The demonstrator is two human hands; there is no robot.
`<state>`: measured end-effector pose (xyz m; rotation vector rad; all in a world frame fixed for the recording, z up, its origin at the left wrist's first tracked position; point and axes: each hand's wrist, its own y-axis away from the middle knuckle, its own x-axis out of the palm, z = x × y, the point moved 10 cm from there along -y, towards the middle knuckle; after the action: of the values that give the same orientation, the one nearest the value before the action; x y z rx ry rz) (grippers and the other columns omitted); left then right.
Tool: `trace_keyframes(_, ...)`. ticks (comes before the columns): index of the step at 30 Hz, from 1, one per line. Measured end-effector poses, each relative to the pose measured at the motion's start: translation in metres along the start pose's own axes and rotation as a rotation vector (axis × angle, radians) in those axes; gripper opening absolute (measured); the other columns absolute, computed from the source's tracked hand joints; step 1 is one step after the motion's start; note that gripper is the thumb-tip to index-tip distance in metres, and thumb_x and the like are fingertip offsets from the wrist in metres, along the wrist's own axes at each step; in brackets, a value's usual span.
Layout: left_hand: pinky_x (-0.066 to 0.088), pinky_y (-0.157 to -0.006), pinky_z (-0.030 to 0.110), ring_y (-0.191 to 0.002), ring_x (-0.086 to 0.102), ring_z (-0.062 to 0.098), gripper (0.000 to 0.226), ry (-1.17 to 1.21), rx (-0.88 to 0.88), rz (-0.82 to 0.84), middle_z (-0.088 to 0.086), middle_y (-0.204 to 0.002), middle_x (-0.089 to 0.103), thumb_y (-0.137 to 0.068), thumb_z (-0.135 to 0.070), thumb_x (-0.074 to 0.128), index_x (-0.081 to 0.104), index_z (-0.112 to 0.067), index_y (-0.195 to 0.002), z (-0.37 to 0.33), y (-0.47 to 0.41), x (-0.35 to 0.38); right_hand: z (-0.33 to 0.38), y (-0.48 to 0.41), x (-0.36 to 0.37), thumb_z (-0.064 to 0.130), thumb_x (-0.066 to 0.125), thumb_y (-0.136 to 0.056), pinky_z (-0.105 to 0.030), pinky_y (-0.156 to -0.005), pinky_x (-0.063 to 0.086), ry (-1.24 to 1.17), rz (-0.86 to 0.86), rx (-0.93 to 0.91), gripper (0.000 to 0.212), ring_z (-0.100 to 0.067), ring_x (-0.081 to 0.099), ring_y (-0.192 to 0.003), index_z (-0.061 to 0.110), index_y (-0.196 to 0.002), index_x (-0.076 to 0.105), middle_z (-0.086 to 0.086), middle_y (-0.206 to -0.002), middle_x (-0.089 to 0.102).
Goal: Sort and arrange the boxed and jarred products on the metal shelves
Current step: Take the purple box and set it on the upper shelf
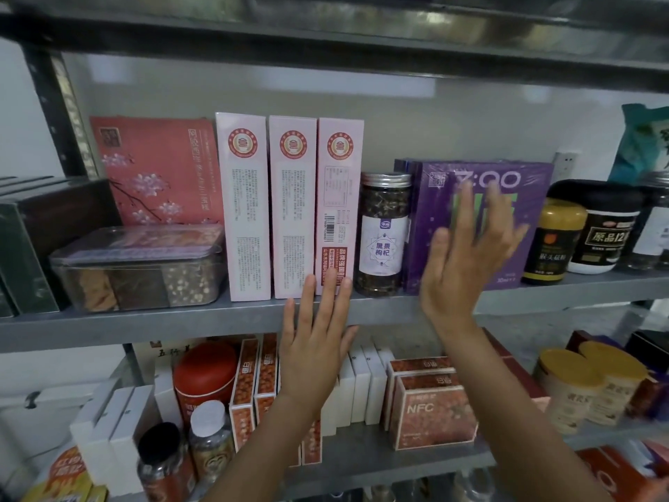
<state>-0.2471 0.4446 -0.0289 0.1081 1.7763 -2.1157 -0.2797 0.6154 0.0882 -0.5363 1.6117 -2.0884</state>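
Hands both open, gripping nothing; left hand (318, 342) flat, fingers straight and close together, fingertips (328, 286) against the foot of the rightmost pink box (338, 197), palm across the front lip of the metal shelf (144, 322); right hand (467, 255) raised, fingers spread and motion-blurred, in front of the purple box (430, 219), contact impossible to tell; rightmost pink box upright mid-shelf, two matching pink boxes (291, 204) upright just left of it, side by side; just right of it a silver-lidded jar (383, 233) of dark dried contents, close against the purple box; left of the pink row a red floral box (159, 168) standing behind a clear lidded container (141, 266); right of the purple box a yellow-lidded jar (557, 240), then a black-lidded tub (597, 226); on the lower shelf (362, 465), an orange box marked NFC (434, 411), white boxes (362, 385), a red tin (204, 371).
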Motion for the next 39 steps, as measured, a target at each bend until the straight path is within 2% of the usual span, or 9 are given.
trace_keyframes(3,0.0,-0.121,0.046,-0.15,-0.005,0.028,0.072,-0.005,-0.01,0.021,0.01,-0.163,-0.003,-0.1,-0.05,0.032,0.005,-0.014,-0.156,-0.001,0.0,0.002,-0.039,-0.042,-0.02,0.032,0.034,-0.102,-0.042,-0.118,-0.01,0.111,-0.069,0.05,0.044,-0.026,0.018,-0.142,0.022,-0.146,0.037,-0.001,-0.153,0.018)
trace_keyframes(7,0.0,-0.12,0.047,-0.15,-0.007,0.028,0.075,0.001,-0.029,0.041,0.008,-0.163,-0.011,-0.098,-0.051,0.034,0.003,-0.014,-0.156,-0.001,0.0,0.004,-0.074,-0.072,-0.016,0.046,0.024,-0.104,-0.05,-0.117,-0.002,0.25,0.135,0.04,0.047,-0.03,0.014,-0.147,0.027,-0.134,0.056,-0.005,-0.159,0.025)
trace_keyframes(12,0.001,-0.121,0.047,-0.15,-0.007,0.027,0.075,0.005,-0.067,0.108,0.007,-0.163,-0.012,-0.098,-0.054,0.032,0.007,-0.013,-0.155,0.001,0.001,0.008,-0.083,-0.062,-0.032,0.041,0.042,-0.102,-0.057,-0.118,0.009,0.01,0.125,0.1,0.041,-0.036,0.019,-0.144,0.013,-0.128,0.055,-0.02,-0.154,0.025)
trace_keyframes(17,0.002,-0.12,0.049,-0.15,-0.002,0.027,0.076,0.104,-0.146,0.221,0.007,-0.163,-0.005,-0.098,-0.062,0.023,0.013,-0.012,-0.154,-0.001,-0.001,0.002,-0.091,-0.033,-0.066,0.034,0.051,-0.1,-0.021,-0.103,0.034,-0.499,0.048,0.151,0.049,-0.023,0.039,-0.131,-0.006,-0.127,0.045,-0.028,-0.134,0.038)
trace_keyframes(19,-0.002,-0.12,0.047,-0.15,-0.007,0.026,0.08,0.23,-0.223,0.249,0.008,-0.163,-0.003,-0.097,-0.065,0.019,0.014,-0.011,-0.155,-0.009,-0.003,-0.007,-0.089,-0.024,-0.085,0.036,0.055,-0.097,-0.025,-0.1,0.035,-0.559,-0.024,0.11,0.053,-0.038,0.043,-0.12,-0.009,-0.122,0.046,-0.025,-0.123,0.04)
trace_keyframes(22,-0.006,-0.12,0.042,-0.15,-0.013,0.019,0.084,0.618,-0.362,0.266,-0.004,-0.162,-0.012,-0.089,-0.077,0.016,0.01,-0.026,-0.156,-0.027,-0.011,-0.02,-0.085,-0.009,-0.111,0.04,0.056,-0.096,-0.024,-0.1,0.034,-0.617,-0.136,0.061,0.045,-0.015,0.041,-0.122,0.001,-0.117,0.048,-0.025,-0.116,0.036)
trace_keyframes(26,0.032,-0.114,0.046,-0.144,0.027,0.009,0.081,1.324,-0.444,0.372,-0.008,-0.156,0.027,-0.08,-0.085,0.028,0.019,-0.045,-0.149,-0.061,-0.016,-0.032,-0.095,0.019,-0.122,0.044,0.053,-0.097,-0.028,-0.095,0.041,-0.71,-0.077,0.229,0.04,-0.031,0.047,-0.113,0.011,-0.119,0.045,-0.012,-0.118,0.042)
trace_keyframes(31,0.06,-0.077,0.033,-0.095,0.068,0.005,0.069,1.364,-0.684,0.415,-0.015,-0.106,0.066,-0.07,-0.088,0.044,0.049,-0.037,-0.116,-0.077,0.022,-0.036,-0.116,0.07,-0.106,0.046,0.063,-0.087,-0.02,-0.079,0.053,-0.735,0.172,0.628,0.037,-0.004,0.056,-0.108,0.042,-0.118,0.045,0.027,-0.119,0.045)
trace_keyframes(39,0.052,-0.052,0.017,-0.065,0.071,0.011,0.04,1.3,-1.263,0.571,-0.001,-0.077,0.075,-0.086,-0.048,0.049,0.062,-0.011,-0.098,-0.094,0.124,-0.024,-0.149,0.208,-0.069,0.028,0.086,-0.071,-0.037,-0.068,0.059,-1.123,0.908,1.282,0.073,-0.026,0.071,-0.098,0.037,-0.132,0.048,0.002,-0.112,0.071)
